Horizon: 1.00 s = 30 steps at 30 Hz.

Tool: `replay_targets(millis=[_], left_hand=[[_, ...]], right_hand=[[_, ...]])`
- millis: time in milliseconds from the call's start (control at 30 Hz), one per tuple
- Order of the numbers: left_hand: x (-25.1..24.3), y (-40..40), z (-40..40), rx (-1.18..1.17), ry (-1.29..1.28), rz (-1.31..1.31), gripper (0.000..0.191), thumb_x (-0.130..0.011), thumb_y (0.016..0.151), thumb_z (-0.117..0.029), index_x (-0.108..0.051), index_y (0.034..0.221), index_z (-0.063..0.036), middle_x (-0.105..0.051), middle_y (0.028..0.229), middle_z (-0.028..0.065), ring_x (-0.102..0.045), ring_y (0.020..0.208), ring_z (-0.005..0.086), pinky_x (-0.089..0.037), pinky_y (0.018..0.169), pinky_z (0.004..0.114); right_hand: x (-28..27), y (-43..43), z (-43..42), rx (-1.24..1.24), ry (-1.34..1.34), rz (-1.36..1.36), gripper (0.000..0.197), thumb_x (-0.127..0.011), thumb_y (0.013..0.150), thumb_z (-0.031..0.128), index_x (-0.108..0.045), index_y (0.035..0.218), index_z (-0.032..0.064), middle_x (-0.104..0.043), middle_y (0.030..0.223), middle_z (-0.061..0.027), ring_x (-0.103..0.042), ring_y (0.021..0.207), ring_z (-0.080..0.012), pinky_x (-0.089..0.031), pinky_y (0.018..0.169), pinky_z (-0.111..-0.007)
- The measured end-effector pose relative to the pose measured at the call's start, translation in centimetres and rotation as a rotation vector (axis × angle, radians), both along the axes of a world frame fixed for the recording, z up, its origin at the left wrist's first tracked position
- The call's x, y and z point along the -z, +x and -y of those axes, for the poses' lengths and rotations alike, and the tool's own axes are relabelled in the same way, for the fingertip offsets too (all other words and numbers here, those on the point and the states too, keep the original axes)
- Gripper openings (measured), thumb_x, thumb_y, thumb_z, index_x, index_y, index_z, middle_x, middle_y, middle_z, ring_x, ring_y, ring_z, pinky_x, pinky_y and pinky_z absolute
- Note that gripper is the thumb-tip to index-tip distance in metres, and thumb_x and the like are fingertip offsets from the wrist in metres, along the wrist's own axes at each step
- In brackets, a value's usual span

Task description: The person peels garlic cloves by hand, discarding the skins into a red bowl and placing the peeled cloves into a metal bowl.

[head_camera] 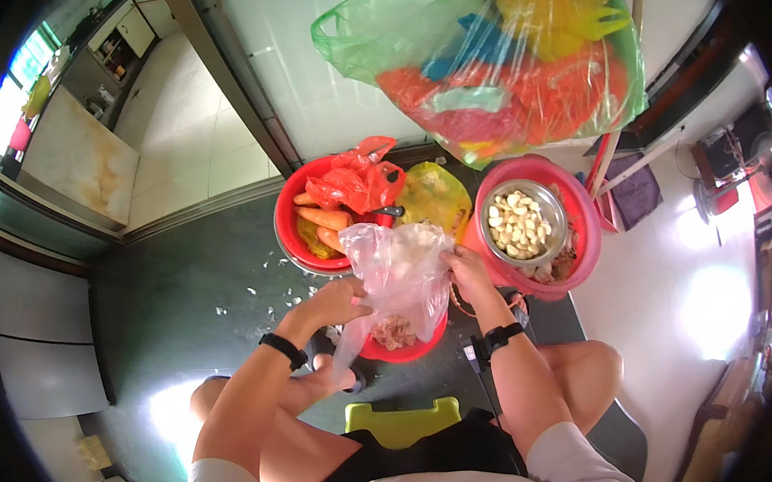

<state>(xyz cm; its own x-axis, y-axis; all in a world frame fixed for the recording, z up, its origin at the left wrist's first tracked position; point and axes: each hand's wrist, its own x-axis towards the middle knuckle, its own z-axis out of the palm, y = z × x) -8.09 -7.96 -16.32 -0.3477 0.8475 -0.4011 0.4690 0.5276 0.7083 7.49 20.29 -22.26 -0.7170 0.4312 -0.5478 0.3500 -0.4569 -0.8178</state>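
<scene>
A translucent plastic bag (401, 266) with pale contents hangs between my hands. My right hand (467, 269) grips its upper right edge. At its left side, my left hand (340, 301) has its fingers bent against the film; whether they pinch it is hard to tell. Below the bag, a small red basin (406, 354) holds pinkish scraps, partly hidden by the film. Behind on the left, a red basin (286, 237) holds carrots (325, 217), a red plastic bag (359, 179) and a black-handled knife (389, 211). A steel bowl of peeled garlic cloves (517, 225) rests on a pink bucket (589, 248).
A yellow plastic bag (436, 195) lies between the basin and the bucket. A large green bag (635, 93) full of coloured bags hangs above. White peelings (251, 291) dot the dark floor at left. A yellow-green stool (404, 422) stands near my lap, and a cable (488, 387) runs beside it.
</scene>
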Motion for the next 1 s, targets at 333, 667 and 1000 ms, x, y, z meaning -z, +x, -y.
replay_targets(millis=[333, 667, 1000], left_hand=[[7.9, -1.8, 1.8, -0.621, -0.042, 0.128, 0.067, -0.085, 0.079, -0.035, -0.065, 0.134, -0.0004, -0.064, 0.136, 0.0206, -0.061, 0.130, 0.0308, -0.048, 0.108, 0.039], [3.7, -2.6, 0.6, -0.487, 0.198, -0.039, 0.033, -0.076, 0.089, -0.027, -0.063, 0.083, 0.0031, -0.056, 0.065, 0.0148, -0.052, 0.059, 0.0172, -0.046, 0.060, 0.038], [-3.5, -0.2, 1.7, -0.233, 0.280, -0.166, 0.031, -0.063, 0.102, -0.019, -0.068, 0.130, -0.0059, -0.073, 0.093, 0.0201, -0.069, 0.082, 0.0128, -0.056, 0.074, 0.034]], right_hand=[[6.3, 4.7, 2.3, -0.096, 0.046, -0.098, 0.031, -0.060, 0.092, -0.002, -0.072, 0.119, -0.0024, -0.071, 0.102, -0.0019, -0.063, 0.087, -0.0111, -0.050, 0.080, -0.026], [4.4, 4.4, 3.3, -0.086, 0.076, -0.027, 0.033, -0.063, 0.087, -0.007, -0.073, 0.118, -0.0030, -0.074, 0.108, -0.0054, -0.069, 0.096, -0.0150, -0.053, 0.091, -0.028], [0.0, 5.4, 5.1, 0.061, 0.119, -0.152, 0.047, -0.061, 0.088, -0.004, -0.060, 0.136, -0.0008, -0.066, 0.118, -0.0060, -0.062, 0.115, -0.0186, -0.049, 0.100, -0.031]])
